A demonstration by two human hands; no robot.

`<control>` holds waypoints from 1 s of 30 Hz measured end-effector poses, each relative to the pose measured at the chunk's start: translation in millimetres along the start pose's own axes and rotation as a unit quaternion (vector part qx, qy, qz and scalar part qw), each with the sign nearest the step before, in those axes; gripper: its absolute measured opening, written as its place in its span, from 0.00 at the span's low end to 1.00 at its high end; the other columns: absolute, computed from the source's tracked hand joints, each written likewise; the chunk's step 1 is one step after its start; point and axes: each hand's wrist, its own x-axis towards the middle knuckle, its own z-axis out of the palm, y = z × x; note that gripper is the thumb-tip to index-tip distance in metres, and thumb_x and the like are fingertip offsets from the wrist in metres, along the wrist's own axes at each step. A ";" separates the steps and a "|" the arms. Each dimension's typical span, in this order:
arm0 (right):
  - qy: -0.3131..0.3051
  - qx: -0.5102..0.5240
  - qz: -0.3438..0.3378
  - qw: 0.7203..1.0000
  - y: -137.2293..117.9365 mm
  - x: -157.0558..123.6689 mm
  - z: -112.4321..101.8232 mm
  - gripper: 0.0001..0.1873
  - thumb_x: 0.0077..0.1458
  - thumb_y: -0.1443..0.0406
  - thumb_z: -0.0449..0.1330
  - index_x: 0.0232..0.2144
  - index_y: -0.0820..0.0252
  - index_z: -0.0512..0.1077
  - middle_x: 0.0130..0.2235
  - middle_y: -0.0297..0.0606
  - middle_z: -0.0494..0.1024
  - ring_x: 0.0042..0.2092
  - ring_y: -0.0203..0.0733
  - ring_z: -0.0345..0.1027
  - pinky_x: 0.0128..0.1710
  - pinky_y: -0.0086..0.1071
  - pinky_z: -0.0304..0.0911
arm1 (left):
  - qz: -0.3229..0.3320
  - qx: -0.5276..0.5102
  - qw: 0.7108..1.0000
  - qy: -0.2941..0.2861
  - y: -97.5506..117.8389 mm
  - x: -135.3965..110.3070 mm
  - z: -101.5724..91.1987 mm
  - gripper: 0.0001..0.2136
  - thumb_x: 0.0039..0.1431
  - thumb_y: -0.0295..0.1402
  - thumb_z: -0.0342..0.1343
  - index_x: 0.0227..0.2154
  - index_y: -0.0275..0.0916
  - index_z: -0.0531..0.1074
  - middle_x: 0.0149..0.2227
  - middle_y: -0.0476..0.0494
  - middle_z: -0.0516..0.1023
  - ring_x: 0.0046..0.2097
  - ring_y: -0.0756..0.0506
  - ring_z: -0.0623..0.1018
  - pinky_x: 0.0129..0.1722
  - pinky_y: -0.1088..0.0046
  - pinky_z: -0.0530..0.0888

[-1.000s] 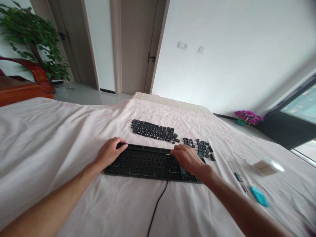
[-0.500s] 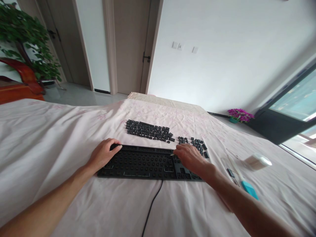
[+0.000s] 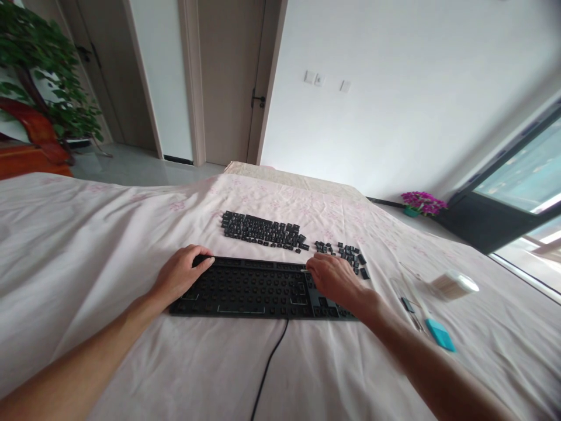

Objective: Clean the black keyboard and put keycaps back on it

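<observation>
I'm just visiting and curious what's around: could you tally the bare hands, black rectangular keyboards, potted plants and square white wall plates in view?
Bare hands: 2, the left hand and the right hand
Black rectangular keyboard: 1
Potted plants: 2, a leafy green plant and a purple-flowered plant
Square white wall plates: 3
Total: 8

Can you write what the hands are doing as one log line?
left grip: on far left corner of keyboard | right grip: cotton swab, at keyboard | loose keycaps: spread beyond keyboard
</observation>
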 end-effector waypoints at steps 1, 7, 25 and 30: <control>-0.005 -0.008 0.001 1.000 -2.5 -0.2 -1.0 0.12 0.59 0.70 0.50 0.29 0.60 0.73 0.33 0.37 0.76 0.33 0.37 0.68 0.28 0.31 0.47 | 0.001 -0.001 1.000 -0.002 0.1 0.1 -0.2 0.13 0.57 0.45 0.50 0.37 0.43 0.73 0.40 0.48 0.78 0.45 0.42 0.75 0.47 0.68 0.69; -0.036 -0.023 0.001 0.999 -12.8 -5.0 -8.1 0.12 0.58 0.70 0.49 0.30 0.60 0.72 0.33 0.39 0.76 0.33 0.38 0.69 0.29 0.31 0.47 | 0.007 -0.002 1.000 -0.006 -2.2 0.8 0.6 0.14 0.57 0.45 0.49 0.38 0.43 0.73 0.41 0.47 0.78 0.45 0.42 0.75 0.47 0.68 0.69; -0.127 -0.031 0.022 0.991 -38.6 -24.6 -18.6 0.10 0.52 0.71 0.52 0.25 0.62 0.72 0.29 0.43 0.78 0.29 0.43 0.72 0.25 0.32 0.48 | 0.005 0.017 1.000 0.008 -0.8 0.2 2.9 0.13 0.57 0.44 0.50 0.36 0.43 0.72 0.40 0.48 0.78 0.45 0.43 0.75 0.47 0.68 0.69; -0.142 -0.022 0.019 0.989 -38.7 -36.3 -23.0 0.10 0.51 0.71 0.52 0.23 0.61 0.72 0.27 0.40 0.78 0.27 0.41 0.70 0.24 0.33 0.42 | 0.004 0.018 1.000 0.007 -0.7 -0.5 1.9 0.13 0.57 0.44 0.50 0.36 0.43 0.72 0.40 0.48 0.78 0.45 0.42 0.75 0.47 0.68 0.69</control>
